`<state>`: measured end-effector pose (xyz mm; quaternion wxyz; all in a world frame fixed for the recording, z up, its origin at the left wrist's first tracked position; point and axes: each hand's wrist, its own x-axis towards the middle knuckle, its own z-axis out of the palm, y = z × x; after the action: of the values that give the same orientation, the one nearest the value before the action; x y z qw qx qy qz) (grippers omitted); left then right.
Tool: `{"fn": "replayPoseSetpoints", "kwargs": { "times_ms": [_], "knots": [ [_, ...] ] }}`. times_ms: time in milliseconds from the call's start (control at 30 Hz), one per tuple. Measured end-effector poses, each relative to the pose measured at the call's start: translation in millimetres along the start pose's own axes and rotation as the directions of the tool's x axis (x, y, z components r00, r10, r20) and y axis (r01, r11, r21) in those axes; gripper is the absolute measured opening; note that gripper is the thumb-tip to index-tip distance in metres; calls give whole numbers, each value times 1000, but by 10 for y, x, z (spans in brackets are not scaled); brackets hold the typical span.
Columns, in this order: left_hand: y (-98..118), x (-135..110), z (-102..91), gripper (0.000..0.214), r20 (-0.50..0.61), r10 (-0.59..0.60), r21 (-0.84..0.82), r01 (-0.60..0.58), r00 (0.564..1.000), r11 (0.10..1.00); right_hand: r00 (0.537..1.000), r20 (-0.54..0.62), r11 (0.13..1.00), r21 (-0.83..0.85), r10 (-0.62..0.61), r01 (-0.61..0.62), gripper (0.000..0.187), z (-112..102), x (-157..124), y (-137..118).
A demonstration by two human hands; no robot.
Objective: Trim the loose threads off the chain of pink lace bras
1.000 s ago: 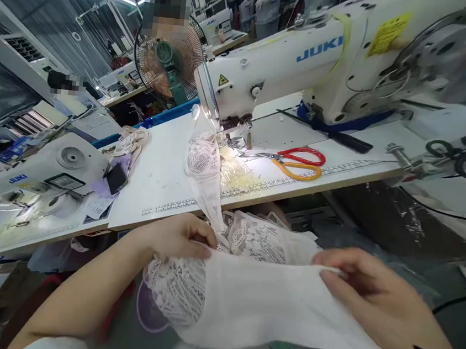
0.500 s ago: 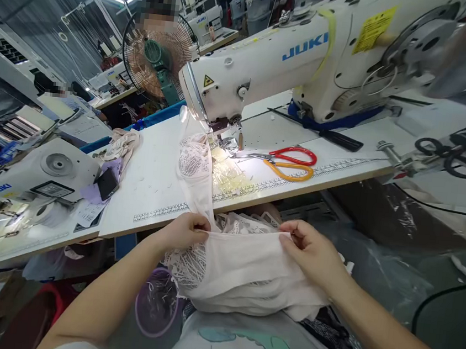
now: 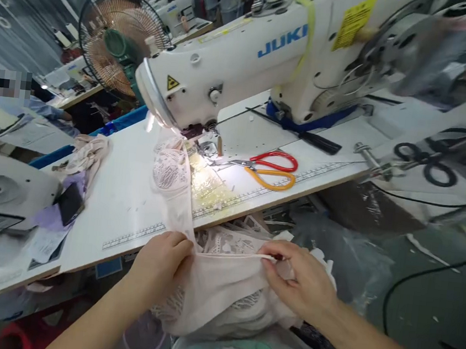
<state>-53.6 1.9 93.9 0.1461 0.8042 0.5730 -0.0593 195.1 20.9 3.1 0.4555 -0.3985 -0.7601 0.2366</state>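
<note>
A pale pink lace bra (image 3: 226, 279) stretches between my two hands over my lap, its upper edge drawn nearly straight. My left hand (image 3: 163, 261) is closed on the fabric at the left, beside the table edge. At the right, my right hand (image 3: 299, 276) pinches the same edge between thumb and fingers. One lace cup (image 3: 171, 168) lies on the table, joined by a band to the part I hold, with its upper end beside the needle area of the sewing machine (image 3: 245, 59). More lace bunches up behind the stretched edge.
Scissors (image 3: 273, 170) with red and orange handles lie on the white table (image 3: 127, 185), near yellowish clear film (image 3: 211, 183). A black-handled tool (image 3: 319, 142) rests by the machine base. A fan (image 3: 118, 40) stands behind; a phone (image 3: 70, 203) lies left. A person's sleeve (image 3: 46, 110) shows far left.
The view has shifted, so the machine and table sit further left. Both hands still grip the bra; my left hand has turned, with its back now more toward the camera.
</note>
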Motion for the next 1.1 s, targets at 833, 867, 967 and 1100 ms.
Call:
{"fn": "replayPoseSetpoints", "kwargs": {
  "times_ms": [833,867,967,1100],
  "knots": [
    [455,400,76,14,-230,416,-29,-433,880,901,996,92,928,371,-17,-18,8,-204,172,-1],
    [483,414,45,11,-186,365,-161,-394,912,905,990,135,920,380,47,-96,8,-204,194,-13],
    [577,483,-3,15,-86,237,-469,-249,968,847,927,287,857,386,241,-342,8,-201,276,-65],
    [644,621,46,16,-8,55,-695,-45,998,717,848,425,753,431,317,-498,9,-246,398,-87]
  ]
}}
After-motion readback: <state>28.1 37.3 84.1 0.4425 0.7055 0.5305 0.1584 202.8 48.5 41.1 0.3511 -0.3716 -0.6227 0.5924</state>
